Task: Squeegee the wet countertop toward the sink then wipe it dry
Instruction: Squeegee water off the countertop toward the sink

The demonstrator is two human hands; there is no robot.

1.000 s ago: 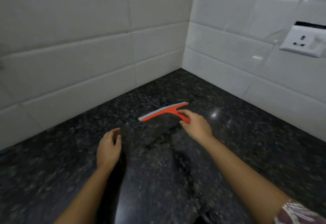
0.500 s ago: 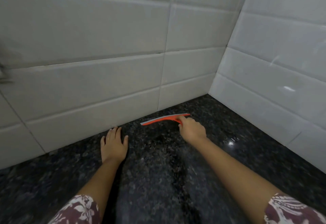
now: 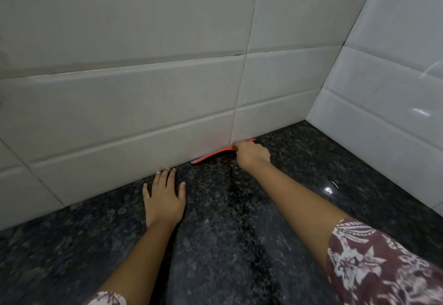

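Note:
An orange squeegee point(image 3: 213, 155) with a grey blade lies against the foot of the back tiled wall on the dark speckled granite countertop point(image 3: 311, 172). My right hand point(image 3: 253, 154) is shut on its handle, which the hand hides. My left hand point(image 3: 164, 196) rests flat on the counter, fingers spread, fingertips almost touching the wall, a little left of the squeegee. A dark wet streak point(image 3: 236, 194) runs along the counter from the squeegee toward me.
White tiled walls meet in a corner at the back right point(image 3: 311, 103). The right wall point(image 3: 383, 103) borders the counter on that side. A bright light glint point(image 3: 328, 189) shows on the shiny counter to the right of my forearm. No sink is in view.
My right hand has pushed the squeegee away from me until its blade reaches the back wall. My left hand has slid forward and flattened on the counter. My view has swung left.

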